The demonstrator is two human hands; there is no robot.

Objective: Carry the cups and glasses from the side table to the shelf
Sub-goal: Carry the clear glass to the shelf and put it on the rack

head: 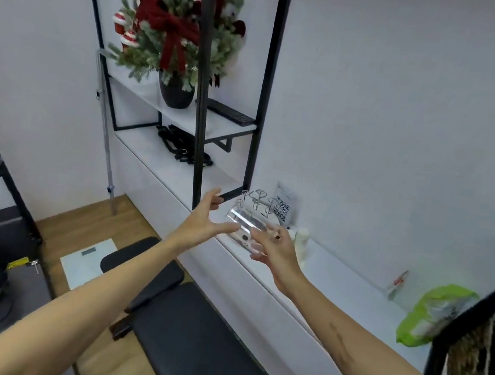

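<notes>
A clear drinking glass [246,223] lies tilted on its side in the air above the long white shelf top [339,273]. My right hand [275,248] holds it from below and behind, fingers curled round its base end. My left hand [207,216] is spread wide just left of the glass, thumb and fingers straight, the thumb near the rim; whether it touches the glass is unclear. Behind the glass stands a thin wire cup rack [258,201] on the shelf top.
A black-framed shelf unit [204,92] holds a potted Christmas wreath plant [179,28], a remote [231,113] and black straps [182,146]. A QR-code sign [283,206], white bottle [300,242] and green bag [432,312] sit on the shelf top. A black bench [187,331] is below.
</notes>
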